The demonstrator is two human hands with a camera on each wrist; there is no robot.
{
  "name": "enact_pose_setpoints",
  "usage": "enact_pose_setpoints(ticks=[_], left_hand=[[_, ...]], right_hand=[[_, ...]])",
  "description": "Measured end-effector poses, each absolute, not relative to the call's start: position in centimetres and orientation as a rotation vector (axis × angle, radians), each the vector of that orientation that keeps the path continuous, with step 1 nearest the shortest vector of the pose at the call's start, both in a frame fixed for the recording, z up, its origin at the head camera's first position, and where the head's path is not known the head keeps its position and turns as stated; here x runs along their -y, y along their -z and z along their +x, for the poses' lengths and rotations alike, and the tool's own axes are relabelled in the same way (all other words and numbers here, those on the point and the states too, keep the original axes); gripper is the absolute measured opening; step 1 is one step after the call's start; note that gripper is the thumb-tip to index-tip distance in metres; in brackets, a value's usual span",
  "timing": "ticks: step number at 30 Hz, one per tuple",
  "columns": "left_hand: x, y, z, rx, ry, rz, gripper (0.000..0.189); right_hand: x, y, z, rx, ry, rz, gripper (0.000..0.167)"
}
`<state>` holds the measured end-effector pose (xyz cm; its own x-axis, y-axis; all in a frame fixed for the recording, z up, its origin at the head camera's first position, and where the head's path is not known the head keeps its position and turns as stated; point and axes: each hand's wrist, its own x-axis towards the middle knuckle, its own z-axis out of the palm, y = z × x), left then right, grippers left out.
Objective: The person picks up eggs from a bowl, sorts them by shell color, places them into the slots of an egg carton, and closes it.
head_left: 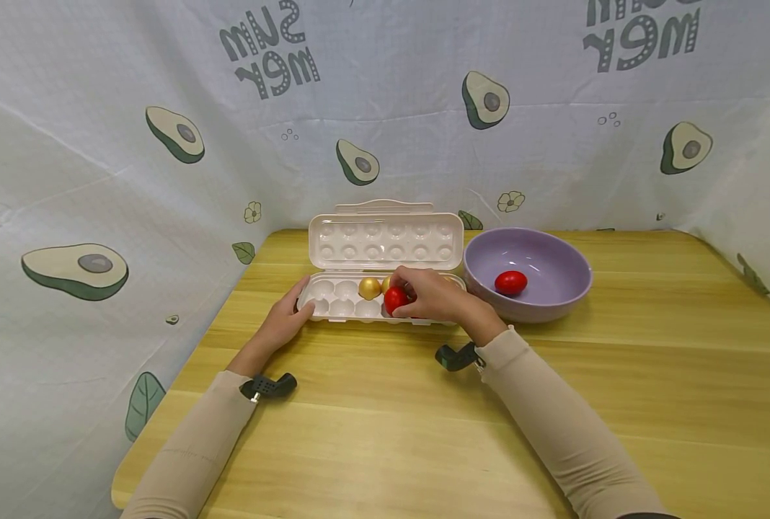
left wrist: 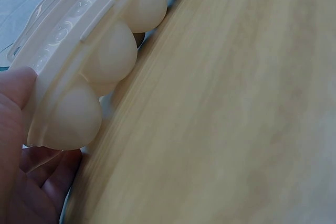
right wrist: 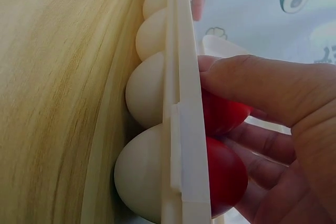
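Note:
An egg box (head_left: 321, 290) in pale beige plastic lies on the table with its lid (head_left: 385, 265) raised behind it. At its left end my left hand (head_left: 282, 319) grips the box, thumb (left wrist: 18, 86) on the rim and fingers beneath the end cup. My right hand (head_left: 432, 294) pinches a red egg (head_left: 395, 299) at a front-row cup. Another red egg (right wrist: 227, 177) sits in the cup beside it, in the right wrist view. Gold eggs (head_left: 369, 288) stand in the back row, partly hidden by the right hand. Several left-hand cups hold nothing.
A purple bowl (head_left: 563, 292) stands just right of the egg box, with one red egg (head_left: 511, 283) inside. Wooden tabletop (head_left: 359, 432) stretches in front and to the right. An avocado-print cloth (head_left: 411, 158) hangs behind the table and along its sides.

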<state>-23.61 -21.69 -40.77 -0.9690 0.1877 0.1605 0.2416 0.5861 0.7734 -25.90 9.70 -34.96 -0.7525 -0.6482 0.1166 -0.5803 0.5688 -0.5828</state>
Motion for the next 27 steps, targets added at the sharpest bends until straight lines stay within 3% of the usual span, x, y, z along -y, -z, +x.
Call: enact_pose_setpoints(ticks=[9,27], left_hand=[[21.72,40.8,-23.6,2.746,1.333,-0.372,0.063],[21.7,40.87,-23.68,2.749,1.341,-0.36,0.063]], right_hand=[[-9.66,35.02,-25.94,-2.665,0.953,-1.052,0.029],[-9.64,34.86,-25.77,-2.666,0.947,-1.038,0.028]])
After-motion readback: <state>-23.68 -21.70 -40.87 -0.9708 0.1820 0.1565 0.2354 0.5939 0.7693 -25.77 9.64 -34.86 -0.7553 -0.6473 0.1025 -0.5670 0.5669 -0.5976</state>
